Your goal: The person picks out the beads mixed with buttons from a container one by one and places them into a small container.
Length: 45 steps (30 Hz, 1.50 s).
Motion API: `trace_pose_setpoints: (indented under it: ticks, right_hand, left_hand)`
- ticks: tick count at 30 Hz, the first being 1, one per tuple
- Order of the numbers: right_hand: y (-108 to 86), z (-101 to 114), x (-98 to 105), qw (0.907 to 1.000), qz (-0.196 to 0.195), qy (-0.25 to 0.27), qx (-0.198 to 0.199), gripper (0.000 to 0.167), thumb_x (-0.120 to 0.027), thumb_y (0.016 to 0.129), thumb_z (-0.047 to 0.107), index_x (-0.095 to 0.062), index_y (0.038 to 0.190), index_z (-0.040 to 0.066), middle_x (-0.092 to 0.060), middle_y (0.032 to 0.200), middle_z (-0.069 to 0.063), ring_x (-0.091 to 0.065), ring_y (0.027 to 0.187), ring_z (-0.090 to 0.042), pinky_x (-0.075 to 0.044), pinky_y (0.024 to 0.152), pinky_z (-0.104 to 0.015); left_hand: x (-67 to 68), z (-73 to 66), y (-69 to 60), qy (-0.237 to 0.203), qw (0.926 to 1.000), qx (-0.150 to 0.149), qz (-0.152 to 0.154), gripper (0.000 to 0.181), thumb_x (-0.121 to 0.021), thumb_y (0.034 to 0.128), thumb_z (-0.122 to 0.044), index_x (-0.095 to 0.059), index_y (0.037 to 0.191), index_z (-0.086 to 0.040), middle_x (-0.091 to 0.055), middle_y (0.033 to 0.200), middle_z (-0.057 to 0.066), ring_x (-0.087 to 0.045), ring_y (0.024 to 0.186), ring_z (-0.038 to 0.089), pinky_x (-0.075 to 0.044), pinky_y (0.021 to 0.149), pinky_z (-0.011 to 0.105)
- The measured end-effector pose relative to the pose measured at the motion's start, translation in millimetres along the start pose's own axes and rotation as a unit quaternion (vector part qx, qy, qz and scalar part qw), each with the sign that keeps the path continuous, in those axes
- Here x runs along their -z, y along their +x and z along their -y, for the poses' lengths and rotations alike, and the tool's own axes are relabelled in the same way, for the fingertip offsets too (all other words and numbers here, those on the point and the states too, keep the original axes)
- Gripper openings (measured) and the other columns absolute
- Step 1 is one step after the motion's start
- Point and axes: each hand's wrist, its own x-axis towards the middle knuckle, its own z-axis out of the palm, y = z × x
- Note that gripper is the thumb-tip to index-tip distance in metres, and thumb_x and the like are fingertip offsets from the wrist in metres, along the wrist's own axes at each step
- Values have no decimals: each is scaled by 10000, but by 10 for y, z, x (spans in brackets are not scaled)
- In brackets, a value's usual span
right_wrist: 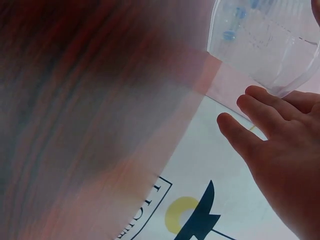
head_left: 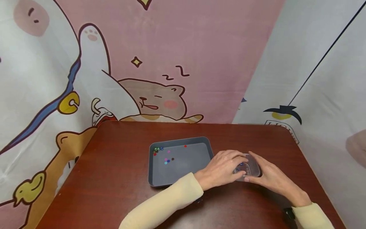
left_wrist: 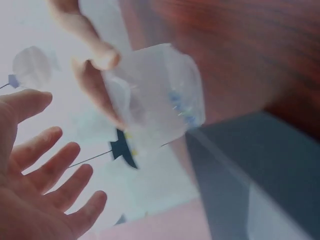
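A small clear plastic container (head_left: 253,168) stands off the table at the right, tilted, with several blue beads (left_wrist: 180,107) inside. My right hand (head_left: 275,178) grips it at its sides between thumb and fingers. My left hand (head_left: 224,167) hovers at the container's left side in the head view. In the left wrist view the left hand's fingers (left_wrist: 55,167) are spread and apart from the container. To the left lies a grey tray (head_left: 188,171) with several small coloured beads (head_left: 156,150), clustered in its far left corner and scattered near its middle.
The reddish-brown wooden table (head_left: 120,165) carries the tray and reaches back to a cartoon-printed curtain (head_left: 217,63). The tray's raised rim stands close to the left forearm (head_left: 168,200). Another curtain (head_left: 328,95) hangs along the right side.
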Motion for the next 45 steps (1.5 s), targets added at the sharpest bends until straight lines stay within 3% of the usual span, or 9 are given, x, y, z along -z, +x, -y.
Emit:
trace_pose_setpoints:
  ticks: [4,11,18,24,29,34,41,43,45]
  right_hand:
    - [10,15,20,9999,37,-28,-99,1155,-817,794,642,-318,1583,-39,-442,1503,-323,-568,1224,-471,-510,937,-657]
    - [24,25,34,9998,55,-87,-186,1163,-818,783,656,-318,1589,-17,-442,1499,-321,-537,1245,-491,-468,964,-699]
    - [39,32,19,9997,102,-102,-196,1165,-825,787,636,-295,1600,-8,-412,1520,-332,-498,1285,-511,-443,984,-715]
    - [54,47,9,9998,111,-73,-137,1166,-828,795,616,-270,1611,-2,-389,1535,-327,-490,1276,-496,-444,980,-717]
    - [30,43,13,9998,133,-94,-127,1186,-834,794,602,-235,1626,6,-358,1556,-336,-474,1288,-507,-443,969,-728]
    - [-20,56,83,9998,52,-90,-142,1219,-845,795,581,-162,1658,57,-312,1593,-327,-429,1333,-526,-413,970,-758]
    - [-58,324,234,9980,-538,-152,299,1092,-848,842,478,-189,1678,232,-289,1668,-190,-374,1417,-505,-366,956,-793]
    - [-56,469,231,9952,-792,-103,565,1029,-861,846,420,-256,1663,260,-315,1670,-134,-372,1448,-451,-371,980,-762]
    - [-41,628,210,9902,-1068,-57,902,962,-878,839,358,-343,1634,269,-357,1658,-69,-365,1484,-355,-362,1126,-609]
  left_hand:
    - [224,52,-134,-68,9998,-25,-207,458,-706,977,-434,-664,1379,-218,-591,1416,-60,-527,1325,108,-395,1118,296]
    - [541,194,-361,-247,9980,237,-534,476,-711,981,-402,-645,1399,-184,-567,1466,-26,-470,1418,170,-367,1166,359]
    - [728,401,-643,-192,9959,470,-743,480,-700,995,-385,-635,1412,-156,-560,1486,-6,-461,1433,187,-371,1167,386]
    - [853,669,-1029,-267,9903,851,-1061,467,-749,966,-305,-649,1383,-120,-573,1478,30,-484,1414,244,-408,1135,467]
    - [862,873,-1375,-160,9839,1216,-1300,469,-754,957,-287,-650,1376,-105,-570,1483,57,-493,1406,261,-421,1118,498]
    - [803,1045,-1706,-143,9768,1663,-1343,537,-768,941,-295,-620,1402,-64,-537,1511,93,-468,1429,301,-408,1123,546]
    - [731,1254,-2086,-229,9578,2400,-1567,675,-811,904,-299,-547,1458,-18,-469,1569,135,-402,1472,346,-367,1153,563]
    - [709,1287,-2157,-283,9539,2560,-1543,694,-805,908,-314,-533,1469,-10,-459,1575,145,-403,1471,352,-367,1154,561]
    - [675,1312,-2213,-350,9509,2707,-1460,718,-800,911,-334,-516,1482,-4,-447,1583,157,-401,1471,363,-361,1158,562]
